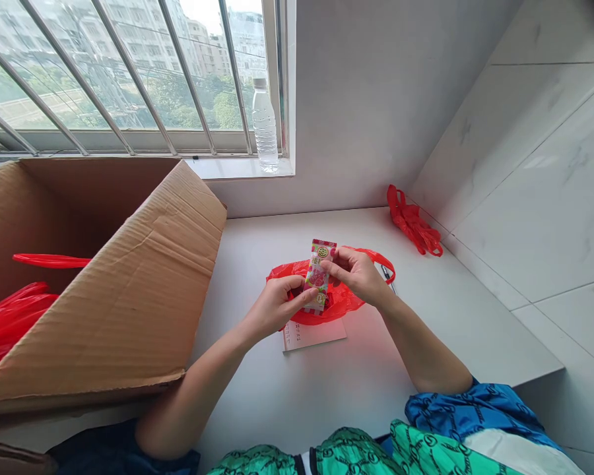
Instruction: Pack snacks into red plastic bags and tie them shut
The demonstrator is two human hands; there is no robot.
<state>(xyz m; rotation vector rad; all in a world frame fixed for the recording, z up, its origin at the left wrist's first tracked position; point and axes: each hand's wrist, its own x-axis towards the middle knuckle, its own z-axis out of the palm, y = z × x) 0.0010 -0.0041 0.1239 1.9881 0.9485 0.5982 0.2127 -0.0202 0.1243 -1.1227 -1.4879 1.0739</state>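
**Item:** a printed foil sachet (317, 274) in pink, green and white, held slightly tilted from upright above the white countertop (277, 396). Its lettering is too small to read.

**Grip:** the right hand (356, 274) pinches the upper part of the sachet in a narrow hold between thumb and fingers. The left hand (273, 307) closes just as narrowly on its lower part.

**Directly below:** a red plastic bag (349, 297) lies under both hands, with a loop handle curving to the right. It partly overlaps a small white printed sheet (314, 335). Just beside the handle lies a thin dark object (387, 273), possibly a pen, though the view of it is poor.

**Also on the countertop:** a second red plastic bag (412, 221) sits crumpled in the far corner, against the marble-patterned tiled wall (525, 185). At left stands an open cardboard box (103, 284), with a third red plastic bag (10, 323) inside.

**Beyond:** a capped plastic water bottle (264, 125) stands on the window sill (242, 168), before a barred window (129, 79).
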